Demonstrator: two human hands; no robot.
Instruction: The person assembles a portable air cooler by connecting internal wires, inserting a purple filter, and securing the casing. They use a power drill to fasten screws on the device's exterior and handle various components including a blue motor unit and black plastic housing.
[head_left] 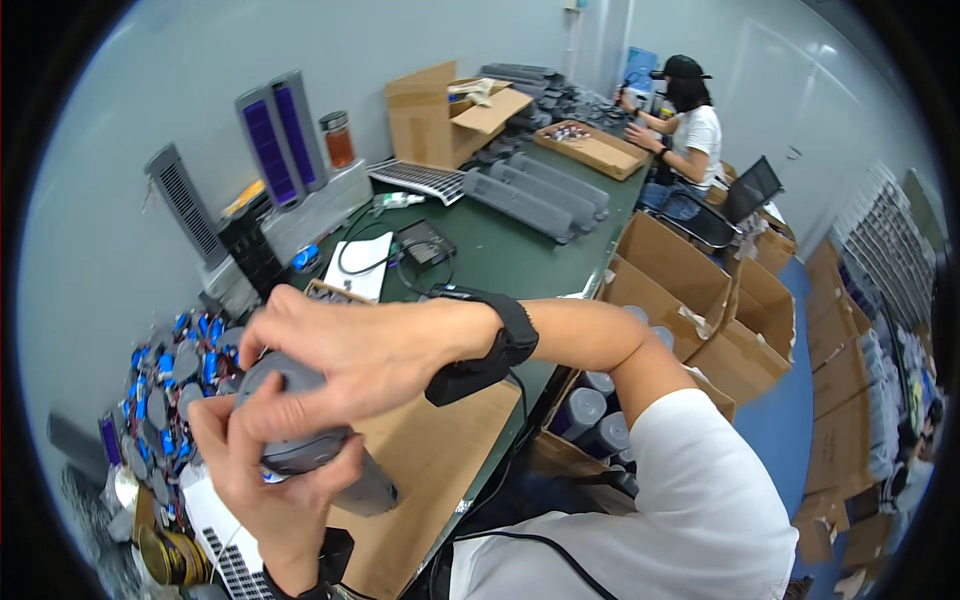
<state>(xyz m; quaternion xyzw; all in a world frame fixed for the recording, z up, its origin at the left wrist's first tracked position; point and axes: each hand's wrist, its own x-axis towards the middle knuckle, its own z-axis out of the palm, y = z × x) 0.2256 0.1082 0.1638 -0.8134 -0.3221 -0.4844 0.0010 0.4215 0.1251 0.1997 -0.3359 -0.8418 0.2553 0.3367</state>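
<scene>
Both my hands hold one grey tube-shaped plastic housing point(300, 440) over a sheet of brown cardboard point(440, 450). My left hand point(265, 490) grips its body from below. My right hand point(350, 350), with a black band on the wrist, reaches across from the right and presses on the housing's rounded upper end. The lower end of the housing sticks out toward the cardboard.
A heap of blue and grey small parts point(170, 380) lies at the left. Long grey housings point(540, 195), open cardboard boxes point(450, 115) and a black cable point(400, 260) sit on the green table point(510, 255). Another person point(685, 130) works at the far end. Boxes of grey tubes point(600, 410) stand right.
</scene>
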